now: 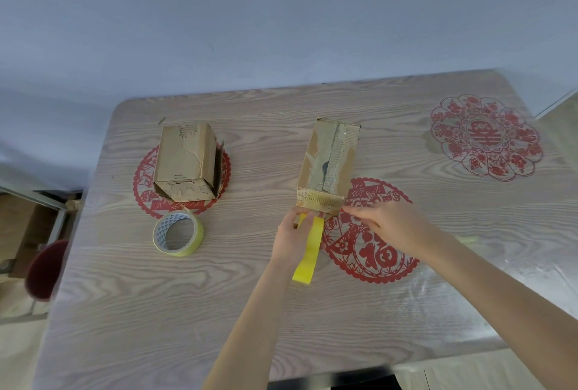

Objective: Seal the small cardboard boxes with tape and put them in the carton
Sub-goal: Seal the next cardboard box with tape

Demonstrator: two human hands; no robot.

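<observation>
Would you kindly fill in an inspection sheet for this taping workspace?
Surface: wood-grain table with red paper-cut motifs.
Job's things: left box and right box stand apart; yellow tape roll lies near the left box.
Clutter: nothing seen.
Grippers: left hand pinches a yellow tape strip at the right box's near end; right hand touches that end.
Cables: nothing seen.
Surroundings: pale wall; dark red seat left of the table.

An open stretch of the wood-grain bench (259,155) runs between the squat brown cardboard box (186,164) at left and the tall torn cardboard box (328,161); the yellow tape roll (179,234) sits just before the squat box.
</observation>
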